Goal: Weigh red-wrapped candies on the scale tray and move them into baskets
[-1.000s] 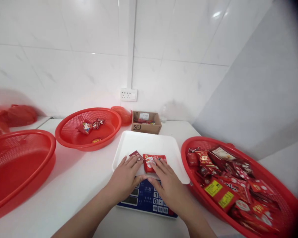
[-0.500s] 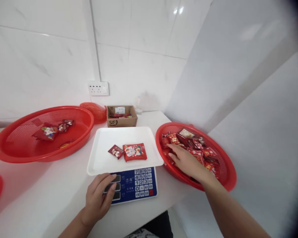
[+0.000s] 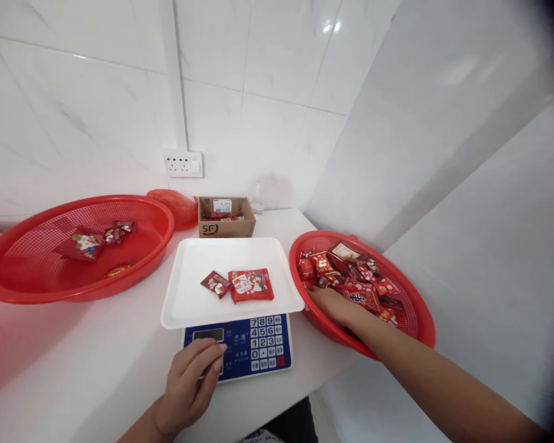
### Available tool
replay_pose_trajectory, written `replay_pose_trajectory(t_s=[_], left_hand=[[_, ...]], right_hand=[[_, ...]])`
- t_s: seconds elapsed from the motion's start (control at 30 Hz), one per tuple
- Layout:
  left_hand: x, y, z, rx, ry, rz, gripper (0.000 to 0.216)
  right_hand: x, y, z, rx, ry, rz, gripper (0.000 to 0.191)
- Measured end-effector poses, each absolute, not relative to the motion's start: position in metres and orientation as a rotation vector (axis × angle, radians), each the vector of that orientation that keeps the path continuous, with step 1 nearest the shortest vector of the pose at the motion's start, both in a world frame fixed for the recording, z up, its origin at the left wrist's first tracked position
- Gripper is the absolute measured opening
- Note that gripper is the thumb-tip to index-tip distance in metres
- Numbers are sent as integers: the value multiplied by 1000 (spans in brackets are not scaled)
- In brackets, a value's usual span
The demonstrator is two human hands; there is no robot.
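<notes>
My left hand (image 3: 190, 384) rests on the front left corner of the blue scale (image 3: 240, 344), fingers loosely curled and holding nothing. My right hand (image 3: 335, 306) reaches into the red basket (image 3: 415, 332) on the right, among several red snack packets (image 3: 351, 277); its fingertips are buried in the packets, so I cannot see what they hold. The scale's white tray (image 3: 189, 295) carries a large red packet (image 3: 252, 285) and a small dark red packet (image 3: 215, 283).
A second red basket (image 3: 28, 289) at the left holds a few packets (image 3: 85, 244). A small cardboard box (image 3: 226, 224) and a red plastic bag (image 3: 175, 206) stand against the tiled wall below a socket (image 3: 183, 164). The white counter ends just right of the right basket.
Both hands left the packets on the tray. The right hand went into the right basket and has sunk deeper among the packets; the left hand slid back to the scale's front corner.
</notes>
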State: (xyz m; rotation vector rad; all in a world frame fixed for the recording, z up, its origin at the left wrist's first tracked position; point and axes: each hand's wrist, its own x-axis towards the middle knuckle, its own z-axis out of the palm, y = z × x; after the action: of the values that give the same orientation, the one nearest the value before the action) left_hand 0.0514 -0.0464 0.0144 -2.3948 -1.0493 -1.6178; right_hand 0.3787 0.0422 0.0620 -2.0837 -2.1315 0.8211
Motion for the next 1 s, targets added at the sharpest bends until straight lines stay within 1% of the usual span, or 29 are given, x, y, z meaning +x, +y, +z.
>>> replay_pose_trajectory(t_s=[0.17,0.3,0.57,0.67,0.73,0.83,0.9,0.97,1.0], left_hand=[[51,-46,15,-2415,-1080,-1641,17],[49,-46,15,-2427,-1140,-1694,18],[49,-43,18,-2490,-1131,-1761,19],[49,-43,19,-2492,-1145,-1786,20],[49,-44,20,-2503,-1154,-1824,20],[51,-46,20,-2589,-1216,-1923,19],[55,-49,20,-2714,-1350,-2039,15],[61,-52,22,-2853,-1562,-2253,14],[65,-53,24,-2907,-1662,-2412,18]], right_hand=[[383,48,63,-1950,-2125,835,27],[389,58,70,-1852,-2061,780,27],[398,68,75,-1787,-1750,663,25],[395,67,83,-1716,-1643,661,23],[389,64,94,-1641,-1572,674,27],[370,53,111,-1490,-1488,731,34],[351,42,118,-1390,-1450,801,36],[326,28,119,-1306,-1431,891,38],[312,21,116,-1257,-1417,952,38]])
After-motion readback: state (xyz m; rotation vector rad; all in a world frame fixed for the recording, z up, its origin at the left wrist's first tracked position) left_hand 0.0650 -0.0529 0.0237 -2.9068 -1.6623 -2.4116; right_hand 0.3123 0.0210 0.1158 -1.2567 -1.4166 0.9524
